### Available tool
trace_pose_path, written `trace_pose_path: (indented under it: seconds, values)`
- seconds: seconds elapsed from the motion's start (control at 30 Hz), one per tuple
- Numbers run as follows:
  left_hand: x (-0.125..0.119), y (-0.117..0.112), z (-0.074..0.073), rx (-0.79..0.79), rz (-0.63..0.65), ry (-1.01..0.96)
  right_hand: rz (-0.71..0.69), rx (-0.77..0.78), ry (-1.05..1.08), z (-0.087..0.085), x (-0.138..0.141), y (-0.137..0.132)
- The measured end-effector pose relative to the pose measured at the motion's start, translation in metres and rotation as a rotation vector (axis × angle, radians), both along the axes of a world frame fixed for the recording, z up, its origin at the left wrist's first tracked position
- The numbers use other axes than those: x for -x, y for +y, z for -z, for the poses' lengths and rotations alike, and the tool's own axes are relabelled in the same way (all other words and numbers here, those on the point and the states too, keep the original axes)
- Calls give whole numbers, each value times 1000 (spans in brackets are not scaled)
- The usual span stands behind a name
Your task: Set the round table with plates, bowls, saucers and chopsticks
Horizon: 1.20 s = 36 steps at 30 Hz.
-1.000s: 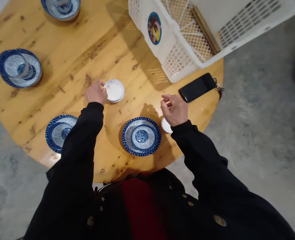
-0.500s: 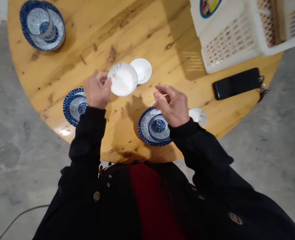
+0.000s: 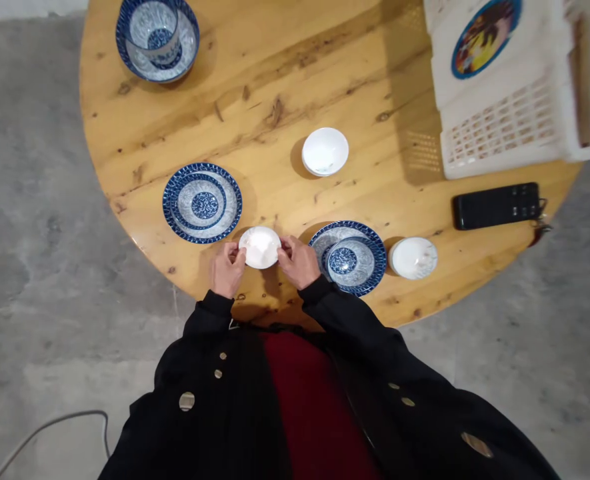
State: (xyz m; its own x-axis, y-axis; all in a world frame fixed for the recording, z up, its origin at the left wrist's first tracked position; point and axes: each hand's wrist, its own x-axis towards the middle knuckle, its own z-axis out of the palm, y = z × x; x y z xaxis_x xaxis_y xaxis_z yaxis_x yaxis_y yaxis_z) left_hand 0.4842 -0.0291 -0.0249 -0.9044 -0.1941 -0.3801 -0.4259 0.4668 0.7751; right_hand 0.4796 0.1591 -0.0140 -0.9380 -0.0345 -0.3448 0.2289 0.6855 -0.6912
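The person's two hands are close together at the near edge of a round wooden table [image 3: 275, 80], with a small white dish [image 3: 260, 247] caught between them. The left hand [image 3: 228, 269] pinches one side of the dish's rim and the right hand [image 3: 299, 261] pinches the other, fingers curled over the edge. The dish sits low, just above the tabletop or on it; I can't tell which from here. Just beyond and to the left of the left hand lies a blue-and-white plate [image 3: 202, 203], patterned in rings. Immediately right of the right hand, almost touching it, is a second blue-and-white plate [image 3: 347, 258], with a smaller dish [image 3: 351, 263] of the same pattern stacked on it. Further right of that hand, just past the second plate, sits a white bowl [image 3: 413, 258], and straight ahead of the hands is another white bowl [image 3: 325, 151], well apart from them. Far ahead and left of the left hand is a blue-and-white bowl stack [image 3: 157, 40]. Well to the right of the right hand lie a black phone [image 3: 495, 205] and, beyond it, a white plastic crate [image 3: 499, 130] at the table's edge. Black sleeves [image 3: 325, 307] run back from both wrists.
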Motion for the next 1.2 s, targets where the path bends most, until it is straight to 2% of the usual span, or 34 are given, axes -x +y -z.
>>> trace_pose_path:
  seconds: [0.17, 0.4, 0.53, 0.7, 0.83, 1.0, 1.2]
  values:
    - [0, 2, 5, -23, -1, 25, 61, -34, 0, 7, -5, -4]
    - [3, -7, 9, -62, -2, 42, 80, 18, 19, 11, -12, -14]
    - [4, -9, 8, -105, -12, 33, 81, 8, 13, 9, -11, -17]
    - [5, -8, 3, -73, 26, 40, 81, 1, -2, 10, -11, -16]
    - [7, -10, 4, -52, 58, 31, 110, 48, 17, 16, -14, -16]
    - [8, -14, 13, -68, 86, 30, 149, 109, 38, 26, -16, -18]
    - [-3, -21, 15, -89, 66, 45, 208, 179, 49, 23, -30, -14]
